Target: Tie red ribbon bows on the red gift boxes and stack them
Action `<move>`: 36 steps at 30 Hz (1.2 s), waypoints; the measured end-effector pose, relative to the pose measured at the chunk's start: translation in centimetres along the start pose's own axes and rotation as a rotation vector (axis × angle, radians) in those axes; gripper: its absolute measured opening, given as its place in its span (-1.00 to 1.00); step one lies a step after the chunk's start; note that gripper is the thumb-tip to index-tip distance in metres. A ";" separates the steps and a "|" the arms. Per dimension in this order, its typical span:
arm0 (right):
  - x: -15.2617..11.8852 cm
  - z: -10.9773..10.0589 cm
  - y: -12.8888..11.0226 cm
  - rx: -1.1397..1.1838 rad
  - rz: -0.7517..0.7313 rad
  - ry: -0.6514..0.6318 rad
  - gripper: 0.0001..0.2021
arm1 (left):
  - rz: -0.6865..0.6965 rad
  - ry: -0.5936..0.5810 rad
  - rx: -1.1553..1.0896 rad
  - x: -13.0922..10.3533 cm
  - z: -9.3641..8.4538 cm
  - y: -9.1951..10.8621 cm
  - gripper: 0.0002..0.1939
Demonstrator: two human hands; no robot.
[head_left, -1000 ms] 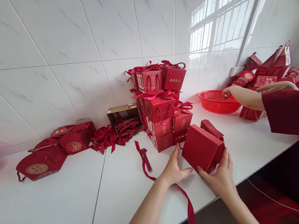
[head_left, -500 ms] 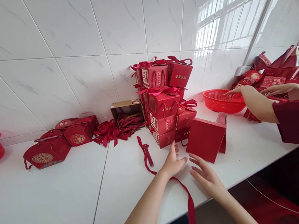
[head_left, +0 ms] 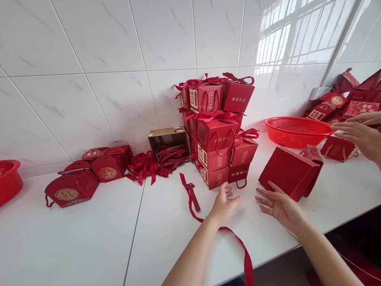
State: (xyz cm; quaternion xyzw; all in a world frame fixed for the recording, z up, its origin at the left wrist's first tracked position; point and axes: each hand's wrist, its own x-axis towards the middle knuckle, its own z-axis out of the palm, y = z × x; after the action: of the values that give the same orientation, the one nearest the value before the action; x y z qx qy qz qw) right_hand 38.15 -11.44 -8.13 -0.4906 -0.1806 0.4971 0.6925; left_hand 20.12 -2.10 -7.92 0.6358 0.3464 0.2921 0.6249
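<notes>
My left hand [head_left: 225,201], fingers apart and holding nothing, hovers just in front of a stack of red gift boxes [head_left: 218,151] tied with bows. To its right, my right hand [head_left: 280,206] is also open, its fingertips close to a tilted plain red box [head_left: 289,174]; whether they touch it I cannot tell. Under my left forearm a long red ribbon [head_left: 235,235] runs across the table and hangs over the front edge. At its far end lies a short knotted ribbon piece [head_left: 192,197].
Loose ribbons [head_left: 142,165] spill from a cardboard box [head_left: 167,134] by the wall. Several red boxes [head_left: 73,183] and a red basin [head_left: 1,183] stand left. At right are a red plastic basket [head_left: 299,130], another person's hands [head_left: 361,133] and piled red boxes [head_left: 361,99].
The plain red box has shifted right and tipped over further, away from the stack. My right hand has moved right, farther from my left. The other person's hands have moved off the basket.
</notes>
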 end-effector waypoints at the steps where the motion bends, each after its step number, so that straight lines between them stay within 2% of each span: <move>1: 0.3 -0.4 -0.2 0.007 0.005 -0.002 -0.20 | 0.001 -0.002 0.007 0.1 0.0 0.0 -0.25; 6: 0.1 -0.9 0.3 -0.046 -0.029 0.010 -0.11 | 0.050 -0.006 0.099 0.0 0.1 0.3 -0.37; 10: -1.3 -0.2 1.7 -0.243 -0.140 0.002 -0.19 | 0.172 -0.054 0.272 -1.9 -0.9 1.8 -0.51; 13: -2.6 0.5 2.8 -0.419 -0.212 -0.031 -0.33 | 0.251 -0.172 0.421 -4.7 -3.4 3.1 -0.59; 17: -5.1 2.1 4.1 -0.719 -0.292 -0.180 -0.58 | 0.303 -0.268 0.713 -7.9 -8.5 3.3 -0.49; 18: -5.8 2.8 4.4 -0.798 -0.318 -0.231 -0.62 | 0.318 -0.250 0.806 -8.4 -9.8 3.0 -0.54; 21: -7.6 5.3 5.4 -1.032 -0.401 -0.308 -0.65 | 0.327 -0.142 0.916 -9.2 -12.7 1.8 -0.87; 23: -8.4 6.9 6.1 -1.166 -0.440 -0.327 -0.69 | 0.325 -0.076 0.920 -9.3 -13.7 1.1 -0.91; 25: -8.9 8.4 6.8 -1.235 -0.461 -0.380 -0.83 | 0.324 -0.020 0.920 -9.3 -14.1 0.7 -0.89; 27: -9.3 9.4 7.1 -1.231 -0.448 -0.459 -0.86 | 0.321 0.027 0.913 -9.4 -14.2 0.5 -0.89; 31: -9.7 10.3 6.0 -1.076 -0.318 -0.581 -0.69 | 0.309 0.113 0.908 -9.4 -14.7 0.4 -0.88; 36: -9.8 10.3 3.1 -0.654 -0.216 -0.695 -0.62 | 0.284 0.183 0.897 -9.5 -15.6 0.2 -0.83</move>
State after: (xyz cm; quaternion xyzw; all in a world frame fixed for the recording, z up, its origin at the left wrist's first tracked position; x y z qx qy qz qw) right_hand 24.63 -14.64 -3.78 -0.4658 -0.5975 0.4740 0.4487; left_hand 1.99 -0.47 -6.35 0.8553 0.4017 0.2510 0.2099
